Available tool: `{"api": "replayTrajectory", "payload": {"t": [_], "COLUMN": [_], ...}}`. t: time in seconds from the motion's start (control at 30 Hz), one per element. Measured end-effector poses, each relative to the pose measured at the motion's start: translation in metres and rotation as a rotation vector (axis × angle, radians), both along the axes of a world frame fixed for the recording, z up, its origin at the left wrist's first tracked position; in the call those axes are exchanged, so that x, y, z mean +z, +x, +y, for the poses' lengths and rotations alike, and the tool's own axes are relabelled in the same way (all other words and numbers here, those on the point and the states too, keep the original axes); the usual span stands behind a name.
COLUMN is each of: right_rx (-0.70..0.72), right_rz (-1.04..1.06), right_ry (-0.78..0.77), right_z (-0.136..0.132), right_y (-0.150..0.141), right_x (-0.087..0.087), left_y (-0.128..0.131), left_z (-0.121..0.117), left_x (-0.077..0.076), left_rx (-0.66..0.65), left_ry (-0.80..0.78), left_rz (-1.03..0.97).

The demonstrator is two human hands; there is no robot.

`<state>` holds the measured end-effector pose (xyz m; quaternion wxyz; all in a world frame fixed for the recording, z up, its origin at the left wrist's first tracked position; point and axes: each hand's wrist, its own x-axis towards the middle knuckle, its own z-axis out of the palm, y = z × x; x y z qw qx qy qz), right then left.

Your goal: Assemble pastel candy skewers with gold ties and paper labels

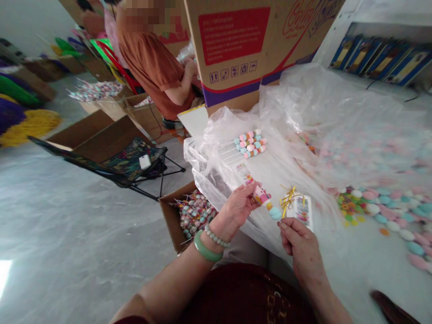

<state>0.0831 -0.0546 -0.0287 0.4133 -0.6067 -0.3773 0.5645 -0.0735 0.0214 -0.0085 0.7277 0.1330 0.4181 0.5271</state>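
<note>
Between the fingers of my left hand (241, 202) is a candy skewer (261, 196) with pink, orange and pale blue pieces, one pink piece printed with a figure. It slants down toward my right hand (299, 240), whose thumb and forefinger are pinched together just past the blue end piece. What they hold there is too small to make out. Gold twist ties (288, 200) lie just beyond, partly over a small printed packet (303, 209). Several finished-looking skewers of pastel candies (251, 143) lie side by side on the plastic sheet, sticks pointing left.
Loose pastel candies (393, 209) spread over the right of the table, partly under clear plastic (337, 103). A large carton (236, 54) stands at the back. Below left, an open box (172, 225) holds wrapped skewers, near a folding chair (124, 159). Another person (151, 67) sits beyond.
</note>
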Motion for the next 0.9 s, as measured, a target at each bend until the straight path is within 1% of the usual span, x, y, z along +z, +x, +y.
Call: {"api": "replayTrajectory", "payload": {"t": [0.07, 0.13, 0.2, 0.23, 0.27, 0.3, 0.37, 0.47, 0.5, 0.57, 0.63, 0.7, 0.8, 0.9], "right_rx": [0.053, 0.095, 0.117, 0.120, 0.120, 0.116, 0.090, 0.063, 0.067, 0.075, 0.056, 0.016, -0.053, -0.089], "right_rz": [-0.259, -0.528, -0.678, -0.685, -0.644, -0.558, -0.279, 0.217, 0.351, 0.528, 0.606, 0.635, 0.637, 0.538], "right_ry": [0.100, 0.238, 0.345, 0.361, 0.343, 0.294, 0.139, -0.086, -0.146, -0.237, -0.289, -0.293, -0.233, -0.148], "right_z": [-0.002, -0.003, -0.004, -0.003, -0.002, -0.001, 0.003, 0.008, 0.009, 0.010, 0.010, 0.010, 0.012, 0.012], "right_y": [0.002, 0.000, -0.003, -0.005, -0.007, -0.008, -0.009, -0.008, -0.008, -0.009, -0.011, -0.014, -0.016, -0.013], "right_x": [-0.001, -0.001, 0.000, 0.001, 0.002, 0.002, 0.003, 0.003, 0.003, 0.002, 0.002, 0.002, 0.004, 0.007], "left_y": [0.001, 0.004, 0.010, 0.014, 0.016, 0.019, 0.022, 0.023, 0.024, 0.025, 0.027, 0.032, 0.036, 0.034], "left_z": [-0.001, -0.002, -0.005, -0.007, -0.009, -0.010, -0.013, -0.016, -0.016, -0.017, -0.020, -0.023, -0.025, -0.020], "left_x": [-0.002, -0.004, -0.006, -0.007, -0.008, -0.009, -0.010, -0.009, -0.007, -0.005, -0.004, -0.005, -0.009, -0.008], "left_rx": [0.009, 0.023, 0.009, -0.016, -0.044, -0.070, -0.105, -0.125, -0.132, -0.137, -0.131, -0.125, -0.146, -0.184], "left_ry": [0.016, 0.041, 0.044, 0.038, 0.032, 0.027, 0.021, 0.006, -0.001, -0.011, -0.001, 0.020, 0.012, -0.092], "left_rz": [0.000, 0.013, 0.015, 0.007, -0.005, -0.018, -0.030, -0.014, -0.006, 0.024, 0.073, 0.108, 0.065, -0.028]}}
